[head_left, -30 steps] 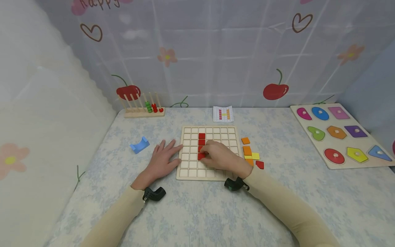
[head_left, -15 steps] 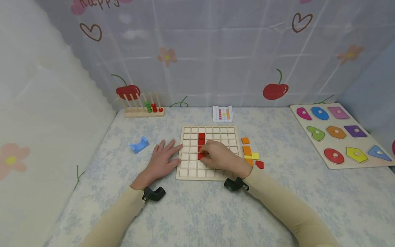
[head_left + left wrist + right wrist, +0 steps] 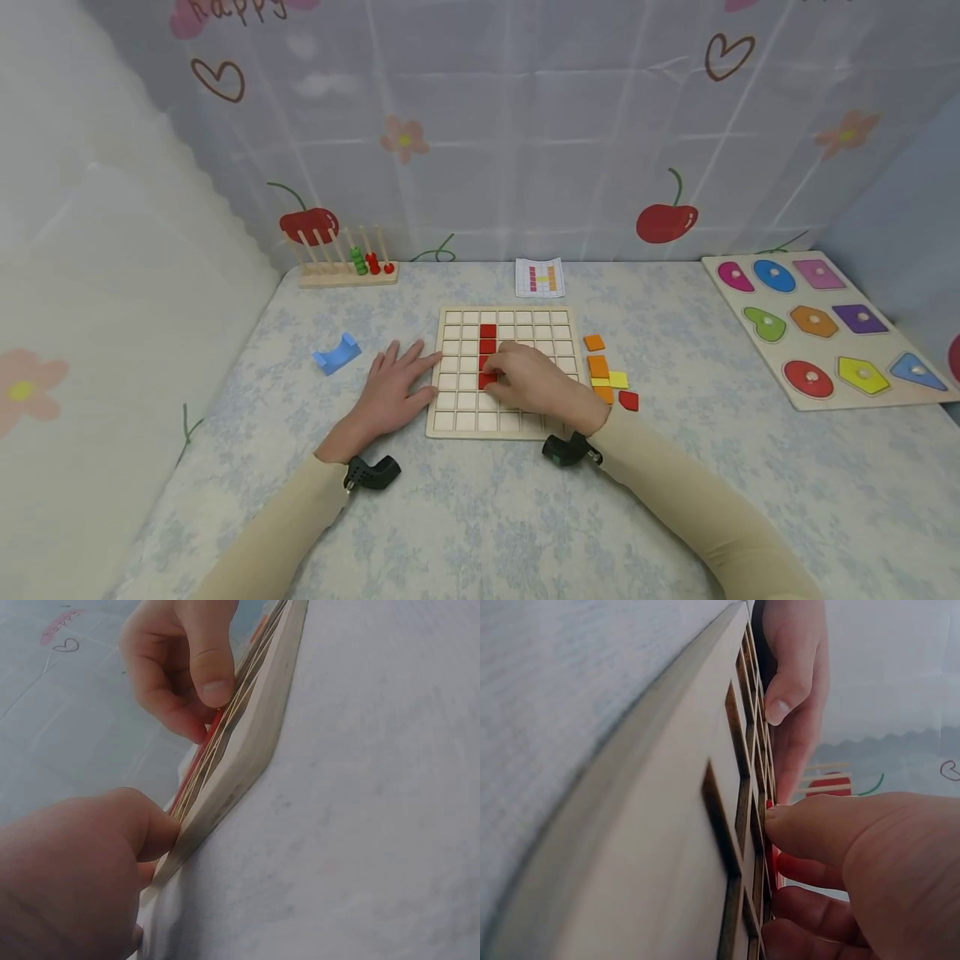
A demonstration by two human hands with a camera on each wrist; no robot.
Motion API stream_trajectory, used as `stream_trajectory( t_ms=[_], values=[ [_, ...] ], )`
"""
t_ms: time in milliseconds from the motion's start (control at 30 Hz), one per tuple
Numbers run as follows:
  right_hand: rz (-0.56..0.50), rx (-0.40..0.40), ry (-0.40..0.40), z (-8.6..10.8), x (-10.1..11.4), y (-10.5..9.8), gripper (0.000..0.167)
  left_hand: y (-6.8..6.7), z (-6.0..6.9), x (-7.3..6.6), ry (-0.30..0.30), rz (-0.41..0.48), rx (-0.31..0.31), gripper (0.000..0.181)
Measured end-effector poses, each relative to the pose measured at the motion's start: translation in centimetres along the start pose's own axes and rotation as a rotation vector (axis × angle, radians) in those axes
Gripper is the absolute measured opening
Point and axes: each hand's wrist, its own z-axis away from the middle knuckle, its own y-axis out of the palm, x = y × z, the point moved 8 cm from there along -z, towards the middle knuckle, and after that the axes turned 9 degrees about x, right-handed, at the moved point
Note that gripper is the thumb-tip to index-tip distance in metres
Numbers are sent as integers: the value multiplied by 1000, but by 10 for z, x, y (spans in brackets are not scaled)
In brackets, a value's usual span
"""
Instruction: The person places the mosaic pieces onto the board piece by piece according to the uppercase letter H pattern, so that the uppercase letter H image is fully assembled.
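A wooden grid board (image 3: 467, 422) lies on the table, with several red square tiles (image 3: 488, 331) in one column of its cells. My right hand (image 3: 534, 379) is over the board, thumb and index finger at the lowest red tile (image 3: 486, 382), which they pinch as it sits in its cell. The right wrist view has the thumb (image 3: 802, 825) against the red edge; the hand partly hides the tile. Spread out flat, my left hand (image 3: 392, 392) rests on the table, its thumb and index fingertip touching the board's left edge.
Right of the board lie orange tiles (image 3: 597, 367), yellow tiles (image 3: 618, 380) and a red tile (image 3: 628, 401). Behind it is a pattern card (image 3: 540, 278). A peg rack with beads (image 3: 348, 273) and a blue curved piece (image 3: 337, 355) stand left; a shape puzzle (image 3: 780, 358) lies far right.
Both hands keep their places on and beside the board, and the tiles stay where they were. Only the head view has shifted very slightly.
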Motion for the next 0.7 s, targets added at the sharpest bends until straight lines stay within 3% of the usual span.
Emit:
stream_trajectory(
  t_ms=[433,700],
  values=[
    [-12,16,0,1,0,-2,18,0,1,0,9,6,-8,57],
    [-1,27,51,15,-6,-18,23,0,2,0,13,11,-7,57]
  ],
)
